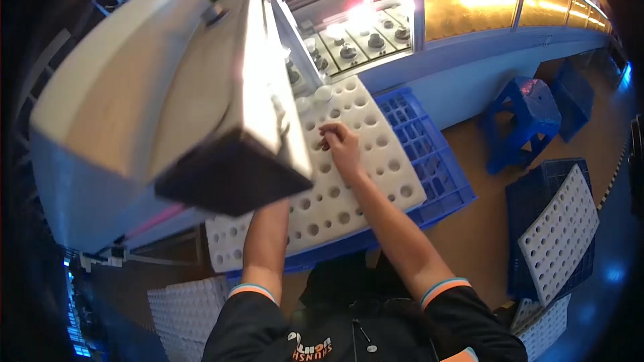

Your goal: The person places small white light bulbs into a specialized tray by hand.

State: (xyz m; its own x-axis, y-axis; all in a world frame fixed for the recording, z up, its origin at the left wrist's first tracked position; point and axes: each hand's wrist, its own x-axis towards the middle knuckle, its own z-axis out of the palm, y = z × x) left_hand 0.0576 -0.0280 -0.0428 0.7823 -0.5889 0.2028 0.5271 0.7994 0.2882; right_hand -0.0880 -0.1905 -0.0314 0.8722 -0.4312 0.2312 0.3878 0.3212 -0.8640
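My right hand (338, 139) is over a white foam tray (362, 154) with rows of round holes. Its fingers are curled together near one of the holes, and what they hold, if anything, is too small to make out. My left hand is hidden behind a large lamp-like housing (221, 94); only the forearm shows below it. Two white round pieces (323, 93) lie at the tray's far edge. The tray rests on a blue plastic crate (429, 154).
Beyond the tray, a machine line (362, 47) carries dark round parts on white plates beside a lit yellow enclosure (469, 7). A blue stool (526, 121) stands at right. Another perforated foam tray (560, 234) leans on a dark blue crate (523, 208). More foam trays (188, 312) lie lower left.
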